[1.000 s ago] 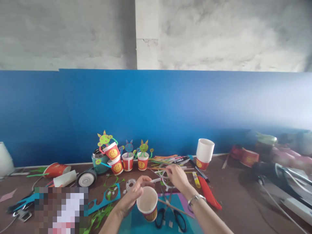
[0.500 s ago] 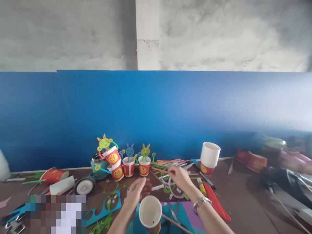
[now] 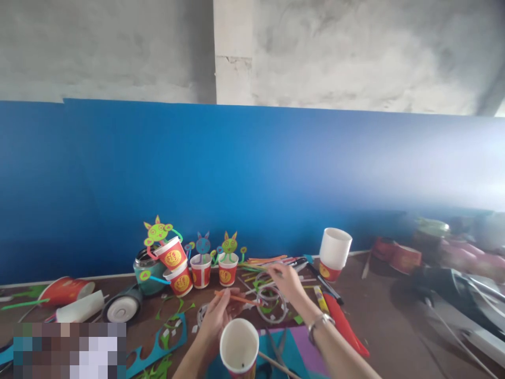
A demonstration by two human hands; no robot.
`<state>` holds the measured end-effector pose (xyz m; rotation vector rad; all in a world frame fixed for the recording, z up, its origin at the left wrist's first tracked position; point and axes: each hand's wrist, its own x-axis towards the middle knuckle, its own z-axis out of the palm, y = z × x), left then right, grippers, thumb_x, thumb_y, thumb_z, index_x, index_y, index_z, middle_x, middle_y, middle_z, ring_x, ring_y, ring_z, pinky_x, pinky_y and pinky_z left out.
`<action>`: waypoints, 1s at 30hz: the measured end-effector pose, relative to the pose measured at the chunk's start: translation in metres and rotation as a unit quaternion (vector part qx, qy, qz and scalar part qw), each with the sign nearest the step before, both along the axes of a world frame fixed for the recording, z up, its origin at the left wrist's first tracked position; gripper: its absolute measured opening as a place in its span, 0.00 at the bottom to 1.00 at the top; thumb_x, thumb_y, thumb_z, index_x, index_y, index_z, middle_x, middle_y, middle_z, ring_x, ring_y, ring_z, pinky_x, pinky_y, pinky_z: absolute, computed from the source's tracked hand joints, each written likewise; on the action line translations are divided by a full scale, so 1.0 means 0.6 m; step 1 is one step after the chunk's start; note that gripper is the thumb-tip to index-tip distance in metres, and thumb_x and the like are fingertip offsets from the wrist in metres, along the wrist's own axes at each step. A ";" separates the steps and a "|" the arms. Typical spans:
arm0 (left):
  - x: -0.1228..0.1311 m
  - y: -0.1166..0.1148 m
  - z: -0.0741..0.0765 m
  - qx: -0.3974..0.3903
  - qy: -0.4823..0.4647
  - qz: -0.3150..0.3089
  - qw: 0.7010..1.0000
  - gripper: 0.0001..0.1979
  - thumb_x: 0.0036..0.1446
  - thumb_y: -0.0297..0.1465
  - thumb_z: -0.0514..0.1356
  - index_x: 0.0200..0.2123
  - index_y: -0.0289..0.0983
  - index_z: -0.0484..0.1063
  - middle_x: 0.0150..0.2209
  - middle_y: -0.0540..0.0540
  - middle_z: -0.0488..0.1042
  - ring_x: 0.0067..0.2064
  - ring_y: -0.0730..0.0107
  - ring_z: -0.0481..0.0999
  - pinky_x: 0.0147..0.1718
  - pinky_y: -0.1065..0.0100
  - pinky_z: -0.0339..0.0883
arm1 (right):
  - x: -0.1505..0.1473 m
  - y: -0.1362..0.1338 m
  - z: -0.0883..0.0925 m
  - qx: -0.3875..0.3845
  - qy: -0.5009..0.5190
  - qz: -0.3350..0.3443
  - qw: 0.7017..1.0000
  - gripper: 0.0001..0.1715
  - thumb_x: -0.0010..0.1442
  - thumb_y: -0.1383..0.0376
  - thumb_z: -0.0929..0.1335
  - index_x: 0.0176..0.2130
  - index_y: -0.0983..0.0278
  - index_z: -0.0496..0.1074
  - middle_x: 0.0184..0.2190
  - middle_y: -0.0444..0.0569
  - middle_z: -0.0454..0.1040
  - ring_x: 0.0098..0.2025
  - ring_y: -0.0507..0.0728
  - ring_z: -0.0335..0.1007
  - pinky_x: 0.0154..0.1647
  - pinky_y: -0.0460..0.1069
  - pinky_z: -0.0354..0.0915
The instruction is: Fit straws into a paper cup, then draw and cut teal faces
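My left hand (image 3: 216,315) is closed on an orange straw (image 3: 242,299), which sticks out to the right. Farther back, my right hand (image 3: 288,282) pinches a yellowish straw (image 3: 254,265) above a pile of coloured straws (image 3: 272,259). A paper cup (image 3: 239,345) stands upright, its mouth facing me, just in front of my left hand. Below my right hand lies a loop of clear tubing (image 3: 272,305). Scissors (image 3: 277,345) and a thin wooden stick (image 3: 278,364) rest on blue and purple sheets, partly hidden by the cup.
Paper cups with cut-out animal figures (image 3: 228,268) stand along the blue panel (image 3: 197,168). A cup stack (image 3: 334,252), a glue stick (image 3: 321,300) and a red pouch (image 3: 345,326) are on the right. Cut sheet scraps (image 3: 158,350) and a flask (image 3: 148,271) occupy the left.
The orange straw has passed from my right hand to my left, which has closed on it. My right hand now has a yellowish straw. The view has shifted slightly.
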<state>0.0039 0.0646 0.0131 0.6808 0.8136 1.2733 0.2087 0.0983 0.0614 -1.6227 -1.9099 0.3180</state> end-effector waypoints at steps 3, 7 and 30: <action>0.001 -0.002 -0.001 -0.001 -0.032 0.010 0.999 0.18 0.43 0.42 0.68 0.32 0.34 0.76 0.30 0.39 0.80 0.37 0.55 0.79 0.38 0.61 0.69 | 0.020 0.049 -0.001 -0.017 -0.056 -0.052 0.997 0.19 0.59 0.71 0.59 0.39 0.67 0.78 0.37 0.57 0.79 0.41 0.62 0.73 0.42 0.52 0.65; 0.001 -0.002 -0.005 -0.006 -0.044 0.018 0.999 0.20 0.41 0.41 0.70 0.33 0.32 0.76 0.29 0.40 0.80 0.34 0.58 0.80 0.35 0.65 0.70 | 0.006 0.085 -0.004 -0.020 -0.146 -0.017 0.989 0.13 0.56 0.71 0.67 0.41 0.67 0.76 0.43 0.57 0.75 0.51 0.63 0.67 0.51 0.52 0.61; -0.003 -0.011 0.013 -0.006 -0.061 0.013 0.998 0.21 0.36 0.42 0.71 0.30 0.32 0.76 0.28 0.40 0.80 0.34 0.58 0.80 0.36 0.64 0.70 | -0.021 0.113 0.000 -0.043 -0.332 0.030 0.942 0.18 0.63 0.62 0.66 0.50 0.67 0.67 0.49 0.54 0.69 0.46 0.58 0.69 0.45 0.56 0.68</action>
